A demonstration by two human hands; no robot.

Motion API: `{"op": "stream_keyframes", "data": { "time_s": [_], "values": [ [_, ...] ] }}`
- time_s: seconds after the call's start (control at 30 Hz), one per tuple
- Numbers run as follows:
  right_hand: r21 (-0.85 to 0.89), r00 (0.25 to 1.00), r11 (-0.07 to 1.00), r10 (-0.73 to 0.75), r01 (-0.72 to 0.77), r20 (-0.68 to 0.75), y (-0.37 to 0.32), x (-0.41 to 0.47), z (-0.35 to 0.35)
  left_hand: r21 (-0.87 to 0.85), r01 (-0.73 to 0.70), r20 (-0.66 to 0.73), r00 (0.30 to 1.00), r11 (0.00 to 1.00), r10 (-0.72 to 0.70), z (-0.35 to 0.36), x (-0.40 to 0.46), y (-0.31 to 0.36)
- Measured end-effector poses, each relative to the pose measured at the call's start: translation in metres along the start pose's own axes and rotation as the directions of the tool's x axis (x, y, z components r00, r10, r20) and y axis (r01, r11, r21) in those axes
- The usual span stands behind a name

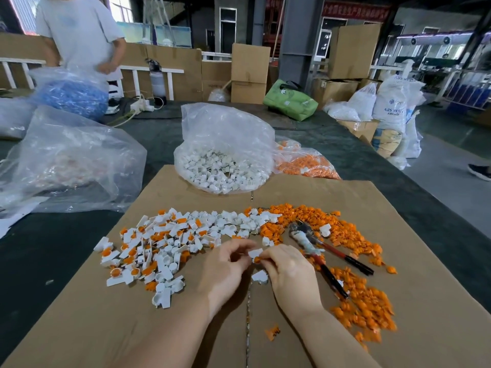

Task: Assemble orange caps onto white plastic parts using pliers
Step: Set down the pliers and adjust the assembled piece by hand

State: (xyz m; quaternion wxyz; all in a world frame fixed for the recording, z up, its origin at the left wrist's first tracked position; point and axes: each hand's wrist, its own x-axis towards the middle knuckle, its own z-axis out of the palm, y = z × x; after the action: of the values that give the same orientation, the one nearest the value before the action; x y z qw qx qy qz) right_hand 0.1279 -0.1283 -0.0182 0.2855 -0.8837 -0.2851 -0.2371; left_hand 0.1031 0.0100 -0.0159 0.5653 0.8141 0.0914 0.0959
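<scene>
Left hand [225,264] pinches white part [255,253], right hand [285,266] pinches orange cap [257,260]; seat cap square first; pliers [318,248] just right of hands.

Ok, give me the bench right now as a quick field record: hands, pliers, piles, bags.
left hand: pinches a white part
right hand: pinches an orange cap just under that part
pliers: lying unheld on the cardboard, right of the hands
left pile: white parts, many with orange caps fitted
right pile: loose orange caps
bag of white parts: open, behind the cardboard
bag of orange caps: to its right
</scene>
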Motion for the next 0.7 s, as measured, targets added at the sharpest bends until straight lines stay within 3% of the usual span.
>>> {"op": "stream_keyframes", "data": {
  "time_s": [0.1, 0.3, 0.7],
  "values": [
    [0.030, 1.000, 1.000, 0.001, -0.001, -0.013, -0.0012, -0.0017, 0.0002, 0.061, -0.041, 0.075, 0.997, 0.997, 0.036, 0.0017, -0.0022, -0.0024],
    [0.086, 0.993, 0.991, 0.109, -0.105, -0.050, 0.0020, -0.0040, -0.0014, 0.123, -0.114, 0.032, 0.993, 0.986, 0.111, 0.0053, -0.0011, -0.0024],
    [0.039, 0.999, 0.998, 0.042, -0.041, -0.003, -0.0025, -0.0036, -0.0023, 0.154, -0.170, 0.062, 0.985, 0.973, 0.162, 0.0071, -0.0037, -0.0034]
  ]
}}
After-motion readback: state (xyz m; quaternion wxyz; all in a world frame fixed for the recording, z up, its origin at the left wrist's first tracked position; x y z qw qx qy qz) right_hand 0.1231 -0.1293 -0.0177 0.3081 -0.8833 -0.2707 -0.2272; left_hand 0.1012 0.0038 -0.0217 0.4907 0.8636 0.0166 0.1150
